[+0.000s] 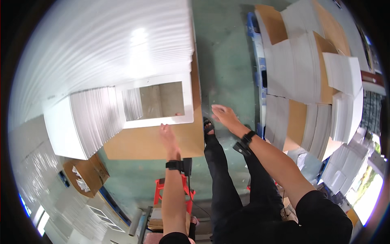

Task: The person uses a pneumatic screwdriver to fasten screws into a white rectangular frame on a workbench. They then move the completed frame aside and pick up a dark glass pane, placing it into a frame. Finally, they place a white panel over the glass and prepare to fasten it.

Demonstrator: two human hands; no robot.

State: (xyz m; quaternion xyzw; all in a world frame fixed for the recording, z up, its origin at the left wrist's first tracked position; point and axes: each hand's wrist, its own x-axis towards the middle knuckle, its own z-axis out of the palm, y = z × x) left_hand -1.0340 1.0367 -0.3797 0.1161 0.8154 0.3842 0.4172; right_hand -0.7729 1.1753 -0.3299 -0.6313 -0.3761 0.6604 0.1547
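Observation:
A white rectangular frame (158, 121) lies on a brown cardboard sheet (154, 143). Its shiny middle (162, 99) shows grey-brown, either as a mirror or as clear glazing; I cannot tell which. My left hand (168, 138) is at the frame's near edge, fingers pointing away from me and not wrapped round anything; whether they touch the edge is unclear. To the right, past the cardboard's edge, my right hand (224, 115) hangs over the floor with its fingers stretched out and nothing in them. Each wrist wears a black band.
A tall stack of white sheets or frames (95, 118) borders the work on the left and far side. Stacked white and brown cardboard (292, 73) stands on a blue pallet (260, 53) to the right. Near me are a red step stool (159, 190) and an open carton (85, 175).

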